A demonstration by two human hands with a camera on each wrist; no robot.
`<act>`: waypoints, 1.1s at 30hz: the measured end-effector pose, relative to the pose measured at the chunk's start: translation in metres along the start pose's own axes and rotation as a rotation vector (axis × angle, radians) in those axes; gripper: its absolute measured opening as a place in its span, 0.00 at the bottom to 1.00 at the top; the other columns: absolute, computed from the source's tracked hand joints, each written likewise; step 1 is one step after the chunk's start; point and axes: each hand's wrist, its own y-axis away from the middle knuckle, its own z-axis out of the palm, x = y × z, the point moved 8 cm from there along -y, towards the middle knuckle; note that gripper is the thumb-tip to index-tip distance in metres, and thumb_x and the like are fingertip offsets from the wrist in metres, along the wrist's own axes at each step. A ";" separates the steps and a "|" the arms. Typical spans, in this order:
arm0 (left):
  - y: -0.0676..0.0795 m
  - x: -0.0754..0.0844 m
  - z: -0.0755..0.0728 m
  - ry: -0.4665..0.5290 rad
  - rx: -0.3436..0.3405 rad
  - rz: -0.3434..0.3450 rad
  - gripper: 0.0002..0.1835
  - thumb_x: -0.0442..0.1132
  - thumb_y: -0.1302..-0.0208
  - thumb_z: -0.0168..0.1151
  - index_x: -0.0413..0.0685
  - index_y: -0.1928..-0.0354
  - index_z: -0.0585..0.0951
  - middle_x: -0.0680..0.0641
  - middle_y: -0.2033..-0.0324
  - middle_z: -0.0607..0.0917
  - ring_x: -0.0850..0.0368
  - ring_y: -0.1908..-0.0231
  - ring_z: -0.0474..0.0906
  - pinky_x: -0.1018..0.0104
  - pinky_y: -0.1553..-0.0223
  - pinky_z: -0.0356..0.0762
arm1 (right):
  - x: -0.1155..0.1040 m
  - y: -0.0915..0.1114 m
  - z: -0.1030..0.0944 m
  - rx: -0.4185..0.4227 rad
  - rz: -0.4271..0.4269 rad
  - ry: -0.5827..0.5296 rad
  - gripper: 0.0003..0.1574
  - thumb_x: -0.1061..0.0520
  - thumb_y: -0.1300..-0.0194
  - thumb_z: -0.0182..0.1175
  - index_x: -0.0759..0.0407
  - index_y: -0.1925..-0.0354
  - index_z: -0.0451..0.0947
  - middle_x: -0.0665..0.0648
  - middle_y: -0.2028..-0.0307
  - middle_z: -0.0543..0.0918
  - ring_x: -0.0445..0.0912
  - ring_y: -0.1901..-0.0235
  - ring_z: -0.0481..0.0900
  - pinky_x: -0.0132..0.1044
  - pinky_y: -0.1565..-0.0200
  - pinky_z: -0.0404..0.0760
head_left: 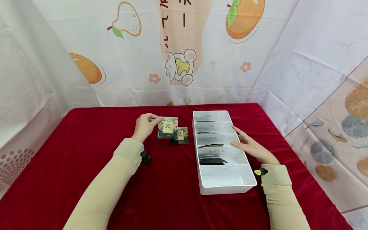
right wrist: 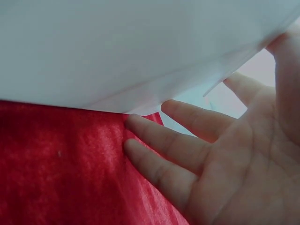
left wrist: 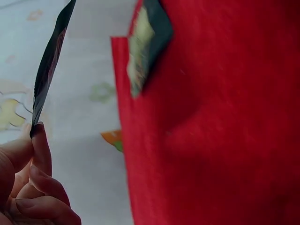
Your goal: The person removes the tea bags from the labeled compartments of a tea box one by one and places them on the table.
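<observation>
My left hand (head_left: 146, 126) pinches a tea packet (head_left: 168, 127) by its upper left edge, between thumb and index finger. The packet has a dark back and a yellow label, and in the left wrist view it stands edge-on above the fingertips. A second tea packet (head_left: 182, 135) lies on the red cloth, partly hidden behind the held one. On the right stands a white divided box (head_left: 201, 179). My right hand (head_left: 249, 146) rests at the box's right side, its thumb and fingertips at the rim; the right wrist view shows the fingers spread and fairly straight along the outer wall.
The box has several labelled compartments in a row from far to near. Dark packets (head_left: 212, 161) lie in the second nearest one, and edges of others show farther back. Red cloth (head_left: 97, 147) covers the table, and a printed curtain (head_left: 126, 73) hangs behind it.
</observation>
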 end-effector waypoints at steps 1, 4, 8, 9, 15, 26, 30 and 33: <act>-0.001 -0.003 0.000 -0.009 -0.002 -0.012 0.18 0.50 0.30 0.61 0.43 0.51 0.84 0.40 0.57 0.86 0.47 0.58 0.79 0.61 0.62 0.72 | 0.000 0.000 0.000 -0.003 -0.003 -0.004 0.50 0.52 0.26 0.56 0.47 0.20 0.37 0.72 0.28 0.60 0.53 0.39 0.73 0.41 0.43 0.75; -0.005 -0.013 0.003 -0.025 -0.016 -0.051 0.18 0.50 0.30 0.61 0.43 0.51 0.84 0.39 0.56 0.86 0.47 0.58 0.78 0.61 0.62 0.72 | -0.002 0.000 0.000 -0.003 -0.005 -0.002 0.50 0.52 0.26 0.56 0.46 0.20 0.37 0.72 0.28 0.60 0.54 0.38 0.73 0.43 0.43 0.75; -0.007 -0.022 0.008 -0.054 -0.047 -0.089 0.19 0.51 0.30 0.61 0.43 0.50 0.84 0.40 0.55 0.86 0.48 0.59 0.78 0.62 0.63 0.72 | -0.004 0.001 0.000 -0.001 -0.010 0.004 0.50 0.53 0.26 0.56 0.45 0.20 0.37 0.73 0.29 0.60 0.58 0.37 0.72 0.48 0.41 0.74; -0.008 -0.024 0.010 -0.065 -0.056 -0.095 0.19 0.51 0.30 0.60 0.43 0.50 0.84 0.40 0.55 0.86 0.49 0.59 0.78 0.62 0.63 0.72 | -0.004 0.001 0.000 0.001 -0.007 0.006 0.49 0.52 0.26 0.56 0.45 0.20 0.38 0.72 0.29 0.61 0.58 0.37 0.72 0.48 0.41 0.74; -0.008 -0.035 0.017 -0.113 -0.085 -0.141 0.18 0.51 0.30 0.61 0.45 0.51 0.84 0.42 0.56 0.86 0.51 0.63 0.77 0.63 0.65 0.71 | -0.003 0.001 0.000 0.005 -0.005 0.010 0.50 0.52 0.26 0.56 0.46 0.20 0.38 0.72 0.29 0.61 0.59 0.38 0.72 0.48 0.41 0.74; -0.009 -0.041 0.020 -0.189 -0.071 -0.139 0.15 0.50 0.33 0.65 0.46 0.59 0.87 0.43 0.64 0.87 0.52 0.69 0.76 0.65 0.71 0.69 | -0.003 0.001 0.001 0.000 0.001 0.007 0.50 0.52 0.26 0.56 0.46 0.20 0.37 0.73 0.29 0.60 0.61 0.37 0.72 0.49 0.41 0.74; -0.012 -0.042 0.023 -0.208 -0.080 -0.141 0.15 0.50 0.34 0.66 0.45 0.61 0.88 0.44 0.66 0.86 0.53 0.72 0.74 0.65 0.74 0.68 | -0.002 0.001 0.000 0.005 0.006 0.012 0.50 0.51 0.26 0.56 0.45 0.20 0.38 0.72 0.29 0.61 0.61 0.37 0.72 0.49 0.41 0.74; -0.011 -0.043 0.023 -0.266 -0.081 -0.156 0.15 0.51 0.35 0.66 0.46 0.59 0.87 0.44 0.65 0.87 0.52 0.71 0.75 0.63 0.72 0.71 | 0.000 0.001 0.000 0.010 0.014 0.024 0.50 0.50 0.27 0.56 0.46 0.20 0.38 0.72 0.29 0.61 0.60 0.37 0.72 0.49 0.41 0.73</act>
